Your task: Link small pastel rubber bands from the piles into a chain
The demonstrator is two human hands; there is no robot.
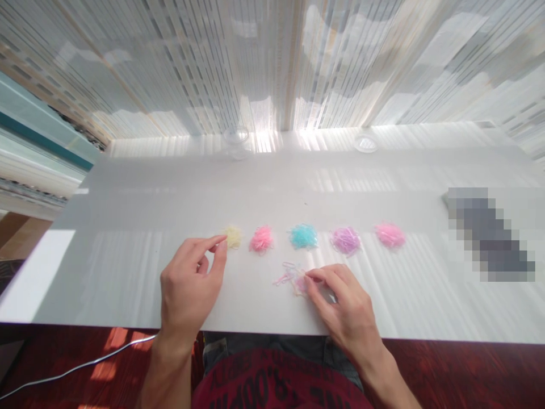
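Observation:
Five small heaps of thin, pastel pieces, which look like tiny rubber bands, lie in a row: a yellow heap, a coral pink heap, a turquoise heap, a purple heap and a light pink heap. Closer to me is a loose mixed-colour heap. My left hand has thumb and forefinger pinched at the yellow heap's left edge. At the mixed heap's right side, the thumb and forefinger of my right hand are pinched together. Whatever either pinch holds is too small to make out.
Two clear round lids or dishes stand at the far edge of the white table, before a striped curtain. A blurred-out dark object lies to the right. A white cable runs below the table's front edge at left.

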